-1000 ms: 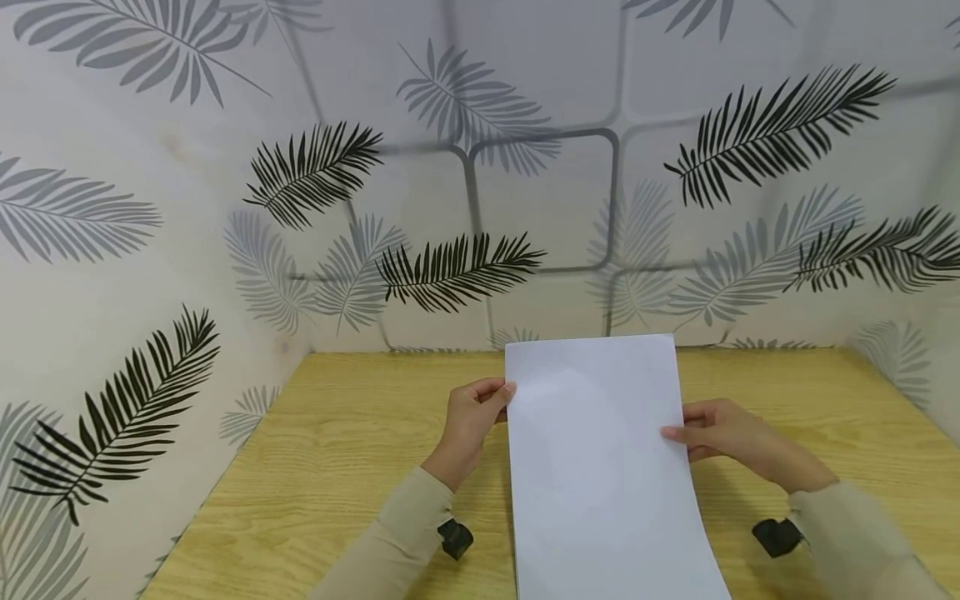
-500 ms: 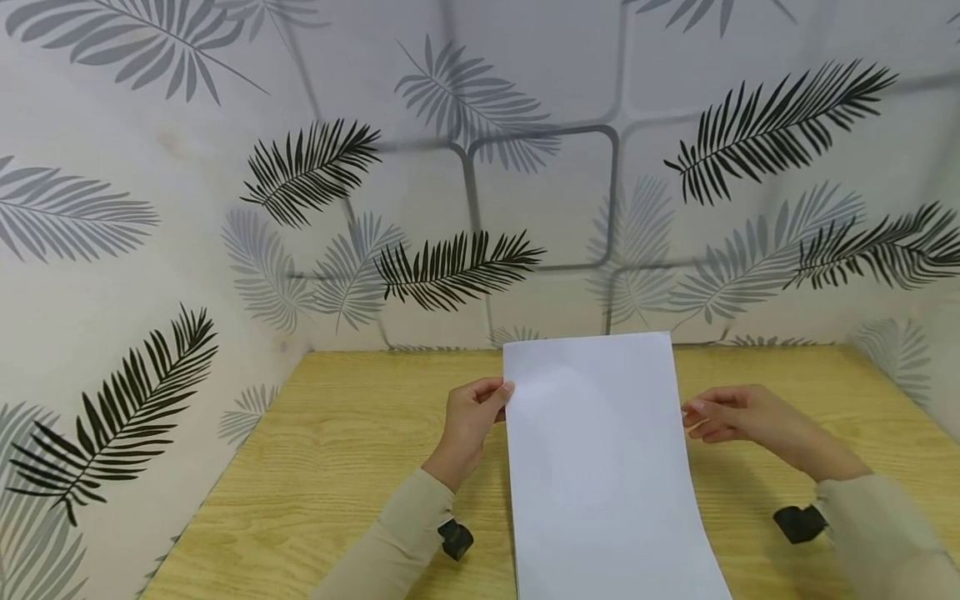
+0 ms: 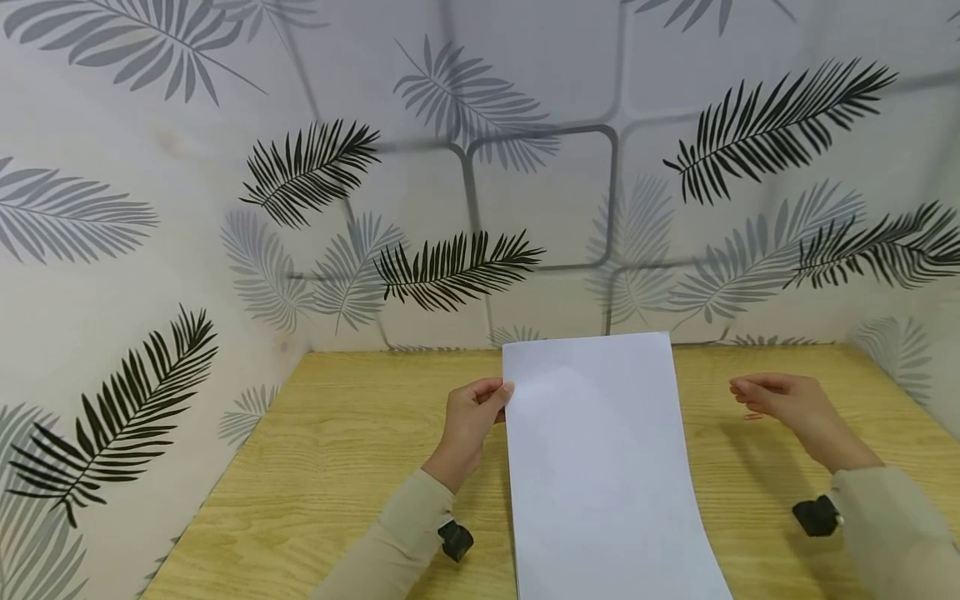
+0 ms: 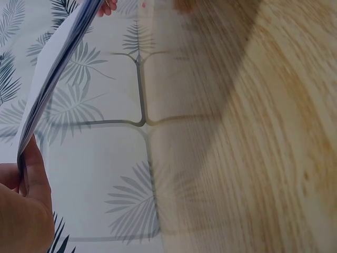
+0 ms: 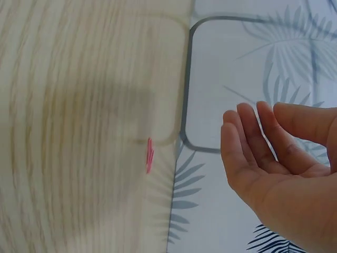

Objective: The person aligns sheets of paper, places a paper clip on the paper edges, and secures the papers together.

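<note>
A stack of white paper (image 3: 596, 467) stands partly raised, its right side curving toward the front edge of the view. My left hand (image 3: 471, 429) pinches its upper left edge, thumb in front and fingers behind. In the left wrist view the sheets (image 4: 52, 74) show as several thin layers between thumb and fingers. To the right, apart from the paper, my right hand (image 3: 798, 412) hovers over the table with fingers loosely curved and nothing between them. A small pink-red wire piece like a paper clip (image 5: 150, 155) shows just below its fingertips, free of the hand.
The wooden table (image 3: 360, 450) runs back to a wall (image 3: 540, 200) with a leaf pattern. Another patterned wall (image 3: 112, 333) borders the left side. Each wrist carries a small black camera, one of them the left camera (image 3: 456, 540).
My right hand has let go of the paper's right edge and moved right. The small pink-red piece has left its fingers. The left hand keeps its grip.
</note>
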Motion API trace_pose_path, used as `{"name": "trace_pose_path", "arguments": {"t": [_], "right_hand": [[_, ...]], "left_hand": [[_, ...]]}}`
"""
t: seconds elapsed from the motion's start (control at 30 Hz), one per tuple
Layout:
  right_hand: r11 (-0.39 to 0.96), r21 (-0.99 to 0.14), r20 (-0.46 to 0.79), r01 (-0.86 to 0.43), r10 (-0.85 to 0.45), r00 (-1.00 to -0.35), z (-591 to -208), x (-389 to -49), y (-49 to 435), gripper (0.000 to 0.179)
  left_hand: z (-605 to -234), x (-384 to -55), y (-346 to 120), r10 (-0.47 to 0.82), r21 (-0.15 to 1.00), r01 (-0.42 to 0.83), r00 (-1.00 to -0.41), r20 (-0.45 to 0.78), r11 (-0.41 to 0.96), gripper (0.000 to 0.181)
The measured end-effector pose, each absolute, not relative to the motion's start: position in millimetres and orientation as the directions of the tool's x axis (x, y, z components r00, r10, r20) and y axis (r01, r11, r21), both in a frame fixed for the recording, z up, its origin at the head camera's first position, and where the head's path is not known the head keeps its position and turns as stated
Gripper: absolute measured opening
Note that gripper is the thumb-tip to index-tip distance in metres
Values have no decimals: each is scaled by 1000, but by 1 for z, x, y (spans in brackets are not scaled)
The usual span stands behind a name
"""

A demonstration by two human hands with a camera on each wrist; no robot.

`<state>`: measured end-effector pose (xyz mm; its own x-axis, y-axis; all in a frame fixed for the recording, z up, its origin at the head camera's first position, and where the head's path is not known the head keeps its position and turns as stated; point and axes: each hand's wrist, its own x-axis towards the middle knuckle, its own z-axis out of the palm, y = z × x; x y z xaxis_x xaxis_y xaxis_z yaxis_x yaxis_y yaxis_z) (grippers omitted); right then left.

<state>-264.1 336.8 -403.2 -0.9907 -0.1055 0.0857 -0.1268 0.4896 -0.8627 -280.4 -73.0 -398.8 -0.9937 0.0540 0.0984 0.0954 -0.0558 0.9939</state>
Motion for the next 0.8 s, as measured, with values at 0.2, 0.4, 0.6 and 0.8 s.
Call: {"name": "trace_pose_path", "arguments": {"t": [0.2,0.4,0.6,0.8], "right_hand": [[525,-847,68,-88,-57,-996,-410,-267,344,55],[595,-804,26,-14,12,-1000,-417,-274,346,49],[666,-745,30,-15,11,-999,-421,-276,348,45],[675,-738,10,-1,9,-1000,-428,-278,353,43]], "left_hand": [[-400,-281,-74,59,996,86,-994,88,-39,27],[-399,-281,-74,57,996,81,-995,83,-41,27],[-400,-281,-74,39,995,87,-995,89,-48,28],[-402,-282,-74,31,995,82,-996,84,-49,28]]}}
